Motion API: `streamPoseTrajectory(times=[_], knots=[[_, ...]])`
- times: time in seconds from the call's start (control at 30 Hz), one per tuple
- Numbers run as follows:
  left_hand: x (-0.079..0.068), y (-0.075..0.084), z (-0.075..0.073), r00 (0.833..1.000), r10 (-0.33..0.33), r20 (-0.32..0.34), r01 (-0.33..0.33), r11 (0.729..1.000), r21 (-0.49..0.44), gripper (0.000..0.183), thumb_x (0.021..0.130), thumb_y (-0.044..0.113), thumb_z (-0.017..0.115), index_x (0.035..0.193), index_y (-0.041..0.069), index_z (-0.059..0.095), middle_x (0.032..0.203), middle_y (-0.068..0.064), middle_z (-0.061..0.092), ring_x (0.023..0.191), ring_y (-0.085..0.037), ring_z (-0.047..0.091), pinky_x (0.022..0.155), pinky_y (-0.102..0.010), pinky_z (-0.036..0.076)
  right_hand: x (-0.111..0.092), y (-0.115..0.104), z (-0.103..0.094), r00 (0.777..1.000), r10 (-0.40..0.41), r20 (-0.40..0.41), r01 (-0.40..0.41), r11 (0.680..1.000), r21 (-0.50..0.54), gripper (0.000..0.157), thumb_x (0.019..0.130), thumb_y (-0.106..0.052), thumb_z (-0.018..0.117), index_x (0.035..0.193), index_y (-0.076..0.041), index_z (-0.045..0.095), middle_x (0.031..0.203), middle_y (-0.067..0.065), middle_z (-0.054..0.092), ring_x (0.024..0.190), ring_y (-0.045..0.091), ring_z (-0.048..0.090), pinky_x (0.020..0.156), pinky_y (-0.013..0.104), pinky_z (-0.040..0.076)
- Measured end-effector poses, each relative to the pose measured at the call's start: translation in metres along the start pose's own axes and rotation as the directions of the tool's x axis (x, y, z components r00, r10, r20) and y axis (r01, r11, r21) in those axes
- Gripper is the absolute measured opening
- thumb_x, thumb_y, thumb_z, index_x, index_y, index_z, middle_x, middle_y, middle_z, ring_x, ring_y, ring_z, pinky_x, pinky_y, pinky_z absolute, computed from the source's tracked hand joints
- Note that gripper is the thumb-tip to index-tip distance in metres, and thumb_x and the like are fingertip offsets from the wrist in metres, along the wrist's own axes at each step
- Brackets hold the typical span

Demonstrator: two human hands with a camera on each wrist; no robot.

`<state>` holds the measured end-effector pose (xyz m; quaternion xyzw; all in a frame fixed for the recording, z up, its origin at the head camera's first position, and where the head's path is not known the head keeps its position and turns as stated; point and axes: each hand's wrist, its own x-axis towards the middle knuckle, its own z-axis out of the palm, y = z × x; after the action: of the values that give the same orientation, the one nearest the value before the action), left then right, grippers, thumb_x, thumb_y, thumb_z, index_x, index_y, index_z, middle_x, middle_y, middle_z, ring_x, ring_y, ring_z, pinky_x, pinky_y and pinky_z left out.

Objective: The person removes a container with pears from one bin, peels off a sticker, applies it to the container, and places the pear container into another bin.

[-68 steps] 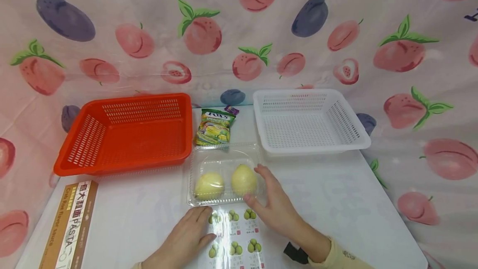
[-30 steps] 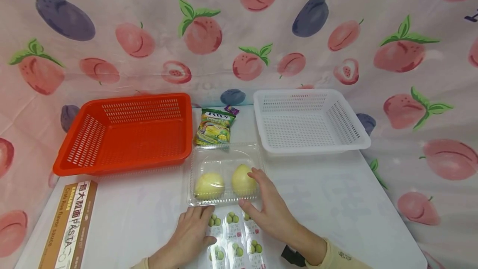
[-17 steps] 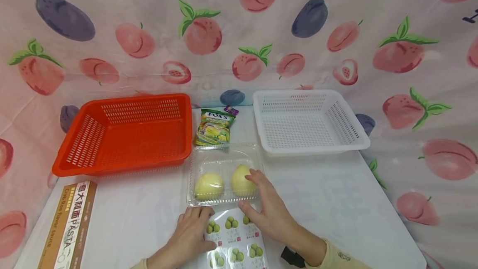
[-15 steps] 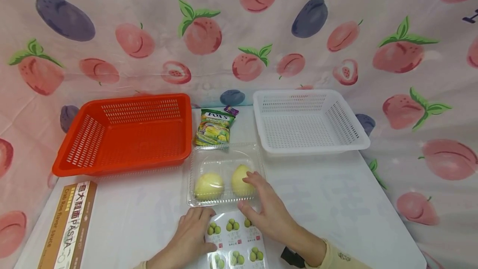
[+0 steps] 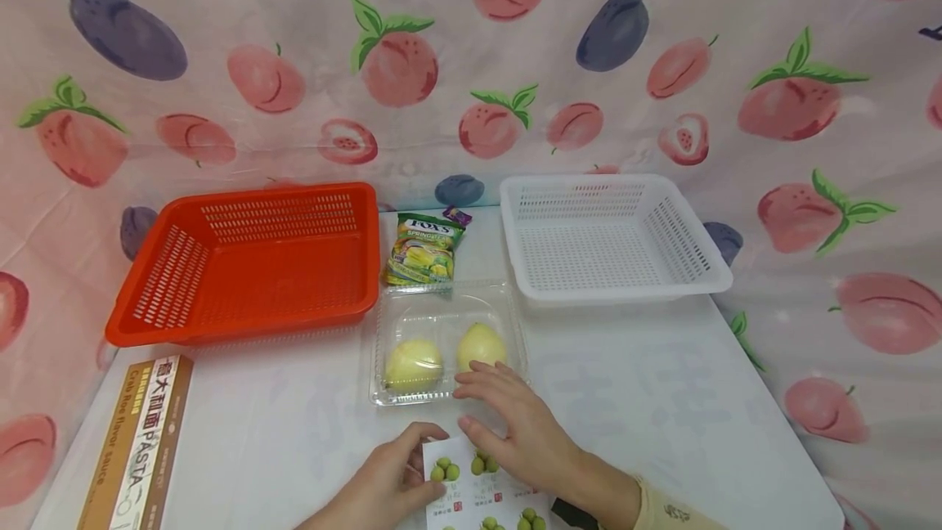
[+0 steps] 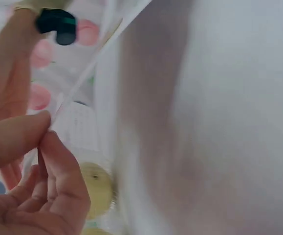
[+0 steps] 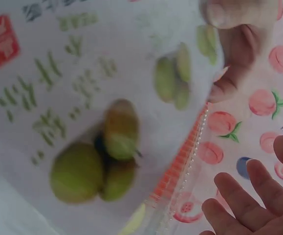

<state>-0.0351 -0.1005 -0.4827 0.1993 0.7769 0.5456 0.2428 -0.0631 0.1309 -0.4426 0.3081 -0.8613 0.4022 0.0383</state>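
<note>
My left hand [image 5: 386,477] pinches the edge of a sheet of pear labels [image 5: 478,497] between thumb and forefinger. That grip shows close up in the left wrist view, where the sheet [image 6: 77,81] appears edge-on, lifted off the table. In the right wrist view, the printed face of the sheet [image 7: 77,171] tilts up before the camera. Over the sheet's right side hovers my right hand [image 5: 526,436], its fingers spread and holding nothing. Just beyond the hands lies a lidded clear plastic box [image 5: 449,309] with two yellow pears [image 5: 413,364] inside.
A red basket [image 5: 287,285] stands at the back left and a white basket [image 5: 599,264] at the back right. Between them lie a green candy bag [image 5: 423,252] and a small purple packet [image 5: 457,216]. A pasta box [image 5: 136,448] is at the left edge.
The label sheet lay flat under both hands; now its near-left corner region is raised in my left hand's pinch. Both hands have drawn back toward me, the right one off the box.
</note>
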Motion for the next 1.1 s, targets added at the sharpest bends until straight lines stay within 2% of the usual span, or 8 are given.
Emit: streamPoseTrajectory(times=[0.1,0.2,0.33,0.43,0.63,0.83,0.97,1.1], knots=[[-0.002,0.01,-0.003,0.999,-0.026,0.029,0.03,0.991,-0.128,0.049,0.087,0.016,0.075,0.128,0.012,0.049,0.083,0.002,0.058,0.075,-0.011,0.062,0.072,-0.025,0.053,0.0,-0.003,-0.002,1.0,0.0,0.001,0.0,1.0,0.008,0.023,0.096,-0.024,0.064,0.118,-0.017,0.065,0.132,-0.008,0.057,0.134,0.019,0.041,0.113,0.043,0.024],[-0.004,0.019,-0.006,1.0,-0.025,0.016,0.027,0.981,-0.193,0.05,0.088,0.019,0.075,0.129,0.012,0.048,0.084,-0.001,0.059,0.077,-0.013,0.061,0.073,-0.025,0.053,0.0,-0.006,-0.004,0.999,-0.032,0.007,0.032,0.999,0.018,0.025,0.096,-0.026,0.064,0.119,-0.016,0.065,0.132,-0.006,0.058,0.134,0.02,0.041,0.113,0.043,0.025],[-0.004,0.023,-0.009,0.998,0.05,-0.037,-0.058,0.963,-0.263,0.053,0.089,0.016,0.073,0.133,0.009,0.044,0.086,-0.003,0.059,0.08,-0.013,0.06,0.072,-0.024,0.052,0.0,-0.007,-0.005,0.992,-0.125,0.009,0.124,0.992,0.014,0.027,0.097,-0.024,0.063,0.121,-0.012,0.066,0.131,-0.002,0.059,0.132,0.024,0.044,0.111,0.044,0.029],[-0.003,0.024,-0.009,0.991,0.118,-0.065,-0.132,0.938,-0.32,0.054,0.09,0.009,0.07,0.135,0.004,0.04,0.091,-0.007,0.062,0.085,-0.015,0.061,0.076,-0.026,0.053,0.0,-0.007,-0.005,0.983,-0.181,0.01,0.181,0.983,0.004,0.028,0.096,-0.024,0.065,0.121,-0.013,0.068,0.131,-0.001,0.059,0.131,0.024,0.045,0.11,0.045,0.031],[-0.002,0.025,-0.009,0.979,0.176,-0.103,-0.202,0.902,-0.382,0.057,0.092,0.004,0.067,0.135,-0.005,0.032,0.1,-0.018,0.061,0.088,-0.016,0.063,0.078,-0.028,0.053,0.0,-0.007,-0.006,0.976,-0.218,0.006,0.218,0.976,-0.019,0.029,0.092,-0.025,0.07,0.118,-0.013,0.071,0.132,-0.001,0.059,0.133,0.022,0.043,0.109,0.049,0.031],[-0.002,0.026,-0.008,0.968,0.212,-0.132,-0.248,0.878,-0.41,0.052,0.092,0.0,0.065,0.133,-0.005,0.033,0.1,-0.016,0.061,0.087,-0.014,0.063,0.077,-0.028,0.054,0.0,-0.008,-0.006,0.966,-0.257,-0.015,0.256,0.964,-0.066,0.031,0.09,-0.024,0.073,0.119,-0.014,0.07,0.131,0.0,0.06,0.131,0.023,0.044,0.107,0.051,0.033],[-0.003,0.028,-0.007,0.969,0.206,-0.135,-0.244,0.87,-0.428,0.044,0.092,-0.001,0.064,0.128,-0.003,0.039,0.104,-0.018,0.061,0.088,-0.014,0.063,0.076,-0.029,0.055,0.0,-0.009,-0.006,0.962,-0.273,-0.023,0.271,0.96,-0.077,0.03,0.089,-0.023,0.073,0.118,-0.014,0.07,0.129,0.001,0.06,0.13,0.025,0.046,0.106,0.051,0.034],[-0.004,0.028,-0.007,0.978,0.165,-0.131,-0.207,0.87,-0.448,0.041,0.091,-0.001,0.066,0.123,-0.006,0.041,0.106,-0.017,0.061,0.091,-0.015,0.065,0.078,-0.029,0.055,-0.001,-0.009,-0.006,0.96,-0.275,-0.051,0.273,0.961,-0.052,0.026,0.088,-0.02,0.074,0.113,-0.014,0.071,0.128,0.001,0.06,0.127,0.028,0.048,0.105,0.046,0.037]])
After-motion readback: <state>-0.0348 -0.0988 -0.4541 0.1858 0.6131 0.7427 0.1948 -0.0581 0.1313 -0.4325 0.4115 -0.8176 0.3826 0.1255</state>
